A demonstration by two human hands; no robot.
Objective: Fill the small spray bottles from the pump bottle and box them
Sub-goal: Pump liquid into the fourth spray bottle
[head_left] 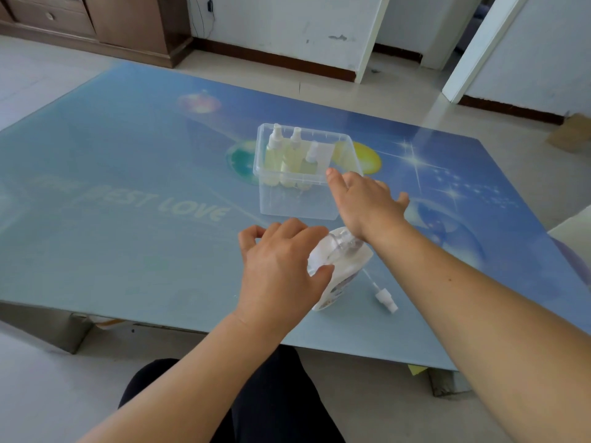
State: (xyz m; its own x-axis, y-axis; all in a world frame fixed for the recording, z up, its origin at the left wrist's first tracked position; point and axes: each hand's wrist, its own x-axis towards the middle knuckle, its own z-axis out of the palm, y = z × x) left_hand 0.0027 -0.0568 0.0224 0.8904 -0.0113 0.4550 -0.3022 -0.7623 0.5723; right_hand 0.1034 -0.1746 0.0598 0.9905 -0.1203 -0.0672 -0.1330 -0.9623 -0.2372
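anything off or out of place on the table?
One loose white spray-pump head with dip tube lies on the blue printed table, right of the white pump bottle, not fitted to any bottle. Three yellow-filled spray bottles stand capped in the clear plastic box.

Blue printed tabletop (128,174), wooden cabinet (96,20), cardboard box (572,135) on floor

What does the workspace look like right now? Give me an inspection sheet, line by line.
Surface: low table with a blue printed top.
Job's things: clear box holding three capped spray bottles of yellowish liquid; pump bottle near the front edge; loose spray head lying beside it.
Clutter: nothing seen.
Hands: left hand grips the pump bottle; right hand open at the box's near right corner.
Cables: black cord on the far wall.
Surroundings: wooden cabinet, tiled floor, white doorframes.
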